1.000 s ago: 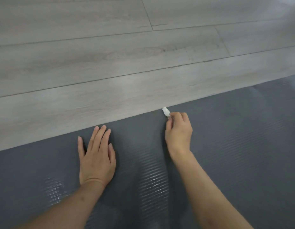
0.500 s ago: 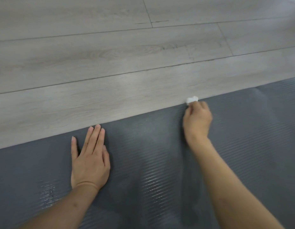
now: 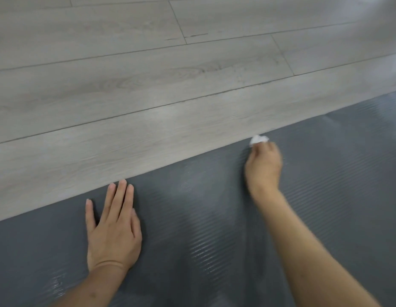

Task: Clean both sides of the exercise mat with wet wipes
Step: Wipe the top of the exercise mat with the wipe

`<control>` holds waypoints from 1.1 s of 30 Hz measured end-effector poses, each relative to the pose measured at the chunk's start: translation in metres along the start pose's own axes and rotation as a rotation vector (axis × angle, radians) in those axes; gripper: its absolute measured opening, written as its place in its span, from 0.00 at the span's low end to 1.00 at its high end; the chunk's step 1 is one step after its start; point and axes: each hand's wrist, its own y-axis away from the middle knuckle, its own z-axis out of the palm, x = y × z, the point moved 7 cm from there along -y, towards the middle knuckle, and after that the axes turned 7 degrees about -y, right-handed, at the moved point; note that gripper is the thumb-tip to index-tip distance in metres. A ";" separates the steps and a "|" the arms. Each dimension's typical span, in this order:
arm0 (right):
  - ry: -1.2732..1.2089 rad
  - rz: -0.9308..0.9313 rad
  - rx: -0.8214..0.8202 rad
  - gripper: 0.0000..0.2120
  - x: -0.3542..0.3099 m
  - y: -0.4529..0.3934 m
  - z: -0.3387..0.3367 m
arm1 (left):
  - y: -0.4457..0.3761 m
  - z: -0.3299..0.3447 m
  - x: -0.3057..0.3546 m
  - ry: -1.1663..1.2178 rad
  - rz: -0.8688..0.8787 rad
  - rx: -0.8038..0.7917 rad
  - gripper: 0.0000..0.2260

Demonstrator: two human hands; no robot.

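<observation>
Left hand (image 3: 114, 233) lies flat, palm down, fingers straight and released, pressing the dark grey ribbed exercise mat (image 3: 214, 218) near its far edge. Mat spread on pale grey plank floor (image 3: 148, 85); wet sheen patches show on the ribs between the arms. Right hand (image 3: 264, 167), motion-blurred, fingers curled, grasps a small bunched white wet wipe (image 3: 258, 139) against the mat's far edge.

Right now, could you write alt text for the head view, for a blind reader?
A right hand wipes a balled white wet wipe along the far edge of a dark grey exercise mat. The left hand presses flat on the mat, which lies on pale wooden floor.
</observation>
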 end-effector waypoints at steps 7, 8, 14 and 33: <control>-0.234 -0.646 -0.518 0.06 -0.160 0.136 0.051 | 0.000 -0.001 -0.002 0.019 0.013 0.017 0.28; -0.152 -0.564 -0.470 0.06 -0.132 0.104 0.044 | -0.001 -0.002 -0.001 0.012 0.011 0.015 0.27; 0.029 0.033 -0.084 0.07 0.008 -0.002 -0.004 | -0.002 0.000 0.001 -0.002 0.012 -0.017 0.27; -0.247 -0.536 -0.445 0.07 -0.121 0.162 0.022 | -0.002 -0.001 0.001 -0.004 0.077 -0.006 0.26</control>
